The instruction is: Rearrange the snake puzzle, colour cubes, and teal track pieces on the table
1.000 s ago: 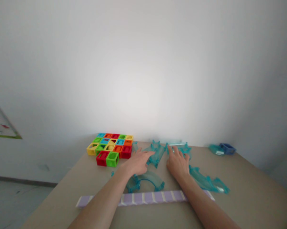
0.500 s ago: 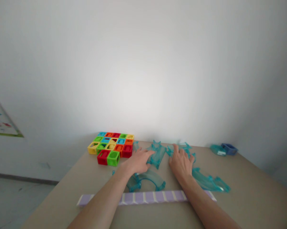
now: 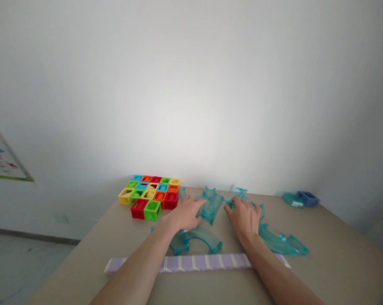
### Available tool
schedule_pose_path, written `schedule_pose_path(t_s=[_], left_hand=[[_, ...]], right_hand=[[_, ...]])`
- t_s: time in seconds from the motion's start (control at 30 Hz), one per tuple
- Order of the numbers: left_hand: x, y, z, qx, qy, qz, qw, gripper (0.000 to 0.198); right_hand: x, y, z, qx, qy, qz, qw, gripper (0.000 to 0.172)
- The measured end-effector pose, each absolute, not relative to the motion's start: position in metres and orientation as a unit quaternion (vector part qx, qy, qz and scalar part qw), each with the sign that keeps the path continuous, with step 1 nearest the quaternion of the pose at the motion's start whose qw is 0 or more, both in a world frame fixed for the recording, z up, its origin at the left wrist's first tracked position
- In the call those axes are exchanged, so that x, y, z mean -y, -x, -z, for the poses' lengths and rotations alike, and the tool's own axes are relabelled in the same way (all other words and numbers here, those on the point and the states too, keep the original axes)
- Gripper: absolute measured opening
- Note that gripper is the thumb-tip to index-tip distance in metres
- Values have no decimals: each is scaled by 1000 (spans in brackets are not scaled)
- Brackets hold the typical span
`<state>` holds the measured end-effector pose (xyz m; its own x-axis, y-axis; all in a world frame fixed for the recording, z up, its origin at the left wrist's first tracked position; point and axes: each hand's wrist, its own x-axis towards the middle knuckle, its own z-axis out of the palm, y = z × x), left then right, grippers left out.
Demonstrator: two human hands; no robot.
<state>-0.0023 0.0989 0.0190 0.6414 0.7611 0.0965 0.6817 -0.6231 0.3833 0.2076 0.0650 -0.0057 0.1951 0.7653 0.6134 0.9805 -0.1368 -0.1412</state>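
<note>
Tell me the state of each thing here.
Left bare hand: thumb and forefinger apart, at a translucent teal plastic piece.
Right bare hand: fingers curled, by another teal piece; grip hidden.
Arched translucent teal plastic piece: lying down, partly hidden.
Multicoloured square plastic blocks: grouped in rows.
Long lilac strip with pale stripes: lying straight, partly covered.
Blue hollow plastic block: opening upward.

Forward head view over table (image 3: 331,241)
</note>
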Motion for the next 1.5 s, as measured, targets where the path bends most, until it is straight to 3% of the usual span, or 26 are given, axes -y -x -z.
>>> schedule_pose_path(t_s=[0.2,0.4,0.47,0.73,0.87,1.17,1.3,1.5], left_hand=[[-95,0,-29,-335,-896,-248,156,76],[-97,-3,-33,-308,-886,-313,148,27],[-100,-4,-32,-320,-877,-327,146,22],[-113,4,-22,-399,-834,-363,118,42],[-114,4,-16,-416,-834,-345,112,41],[-99,-6,-29,-410,-846,-326,101,35],[-95,-4,-32,-446,-850,-254,118,52],[-97,4,-22,-429,-867,-155,198,68]], right_hand=[[-69,-204,4,728,574,152,343,20],[-62,-193,6,794,481,67,365,21],[-62,-190,8,779,499,54,375,21],[-73,-202,11,701,610,60,364,27],[-68,-197,4,713,631,76,298,23],[-55,-212,-31,510,843,106,132,40],[-58,-228,-31,495,864,51,76,49],[-64,-239,-26,539,838,24,80,36]])
